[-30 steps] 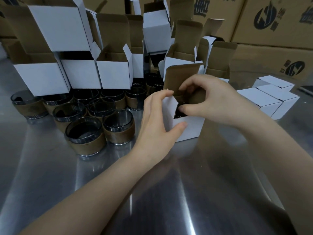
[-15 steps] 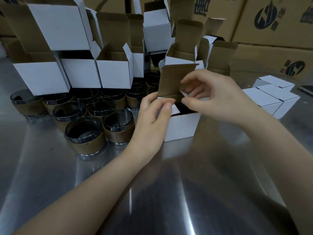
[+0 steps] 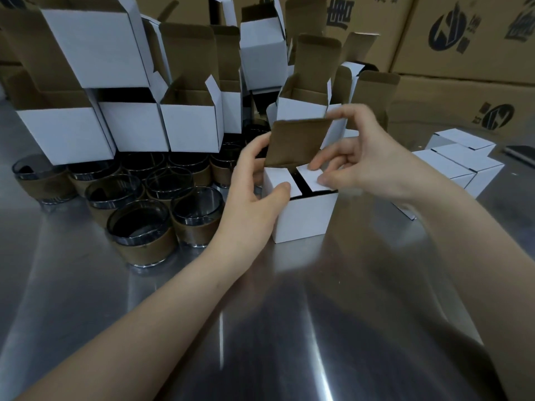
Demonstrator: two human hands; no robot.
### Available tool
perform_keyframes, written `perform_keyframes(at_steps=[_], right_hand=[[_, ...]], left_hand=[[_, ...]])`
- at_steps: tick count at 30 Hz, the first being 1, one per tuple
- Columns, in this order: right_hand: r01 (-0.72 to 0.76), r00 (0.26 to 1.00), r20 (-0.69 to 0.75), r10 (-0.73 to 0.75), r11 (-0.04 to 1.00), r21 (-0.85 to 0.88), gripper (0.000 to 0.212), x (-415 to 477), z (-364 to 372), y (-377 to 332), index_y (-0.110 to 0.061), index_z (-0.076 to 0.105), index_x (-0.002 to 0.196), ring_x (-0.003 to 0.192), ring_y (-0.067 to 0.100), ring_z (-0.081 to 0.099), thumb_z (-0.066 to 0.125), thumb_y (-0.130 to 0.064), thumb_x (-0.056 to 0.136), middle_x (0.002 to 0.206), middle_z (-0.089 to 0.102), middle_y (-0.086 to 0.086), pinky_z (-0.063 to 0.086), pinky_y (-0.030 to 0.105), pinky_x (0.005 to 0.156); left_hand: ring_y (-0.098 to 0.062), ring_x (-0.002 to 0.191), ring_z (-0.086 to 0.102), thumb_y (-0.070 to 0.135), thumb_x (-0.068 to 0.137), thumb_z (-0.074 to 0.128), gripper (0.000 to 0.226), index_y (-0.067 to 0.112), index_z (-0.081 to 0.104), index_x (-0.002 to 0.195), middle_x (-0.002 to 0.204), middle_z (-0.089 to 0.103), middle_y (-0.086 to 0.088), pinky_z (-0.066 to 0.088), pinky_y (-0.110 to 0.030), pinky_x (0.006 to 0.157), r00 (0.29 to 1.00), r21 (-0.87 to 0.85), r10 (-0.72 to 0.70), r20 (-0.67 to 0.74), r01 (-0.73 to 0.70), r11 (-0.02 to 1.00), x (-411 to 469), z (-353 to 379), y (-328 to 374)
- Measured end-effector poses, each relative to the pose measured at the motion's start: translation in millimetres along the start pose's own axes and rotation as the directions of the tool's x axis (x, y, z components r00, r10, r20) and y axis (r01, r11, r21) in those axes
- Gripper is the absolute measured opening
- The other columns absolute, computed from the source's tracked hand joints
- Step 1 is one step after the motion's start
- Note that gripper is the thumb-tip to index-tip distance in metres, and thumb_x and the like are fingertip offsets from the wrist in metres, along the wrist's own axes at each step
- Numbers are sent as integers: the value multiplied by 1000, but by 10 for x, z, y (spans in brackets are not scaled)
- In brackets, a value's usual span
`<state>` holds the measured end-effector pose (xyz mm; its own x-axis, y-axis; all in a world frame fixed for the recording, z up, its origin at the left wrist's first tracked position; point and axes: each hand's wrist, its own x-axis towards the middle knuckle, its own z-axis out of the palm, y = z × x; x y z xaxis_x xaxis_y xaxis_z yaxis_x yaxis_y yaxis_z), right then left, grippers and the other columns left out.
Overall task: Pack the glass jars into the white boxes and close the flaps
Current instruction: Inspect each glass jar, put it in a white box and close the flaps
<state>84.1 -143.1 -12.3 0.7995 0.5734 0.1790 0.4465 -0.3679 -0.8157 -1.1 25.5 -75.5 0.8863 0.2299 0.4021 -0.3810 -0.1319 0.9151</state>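
Far left, a cluster of glass jars [image 3: 142, 233] with brown sleeves stands unpacked on the metal table [image 3: 260, 328], and behind them open white boxes [image 3: 136, 125] are stacked with their flaps up. At centre, the left hand [image 3: 254, 198] grips the white box [image 3: 304, 215] that stands on the table just right of the jars. Its thumb presses the left side flap [image 3: 279, 180] flat, and its fingers curl round the far left corner. The right side flap [image 3: 311, 176] is folded down too, with a dark slot between the pair. What lies inside cannot be made out, though a jar is presumably there. The lid flap [image 3: 298, 140] stands nearly upright, brown side forward. The right hand [image 3: 370, 163] clamps onto the same box: forefinger hooked over the lid's top corner, thumb and another finger pressing on the right side flap. Further right, a few closed boxes [image 3: 463, 160] lie together, evidently finished, in front of large brown cartons [image 3: 463, 39]. This box appears one fold short of closed, with the lid not yet brought down and tucked. Judged overall, the job is in an early stage, with many jars unpacked and many boxes open.
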Motion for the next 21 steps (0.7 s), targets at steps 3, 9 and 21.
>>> perform_keyframes(at_steps=[3, 9, 21], right_hand=[[20, 998, 62, -18, 999, -38, 70, -24, -56, -1, -36, 49, 132, 74, 13, 63, 77, -2, 78, 95, 73, -2, 52, 24, 75], [13, 987, 158, -22, 998, 56, 37, -104, -164, -42, -35, 73, 111, 93, 10, 69, 76, -46, 76, 100, 73, 2, 55, 18, 78], [79, 987, 136, -90, 994, 81, 29, -66, -242, 54, -29, 79, 95, 83, 15, 72, 80, -28, 66, 92, 76, 4, 52, 14, 73]], left_hand=[[13, 105, 53, -1, 91, 60, 47, 39, 48, 111, 115, 57, 19, 41, -3, 82, 999, -10, 29, -20, -30, 1000, -17, 1, 19], [0, 115, 55, 5, 91, 63, 33, 23, 51, 116, 121, 60, 8, 44, -15, 97, 999, -8, 31, -21, -31, 999, -42, 2, -5], [8, 120, 49, 8, 89, 66, 47, 31, 54, 128, 130, 57, 15, 41, -9, 94, 993, 20, 50, 108, -53, 998, -29, -82, -12]])
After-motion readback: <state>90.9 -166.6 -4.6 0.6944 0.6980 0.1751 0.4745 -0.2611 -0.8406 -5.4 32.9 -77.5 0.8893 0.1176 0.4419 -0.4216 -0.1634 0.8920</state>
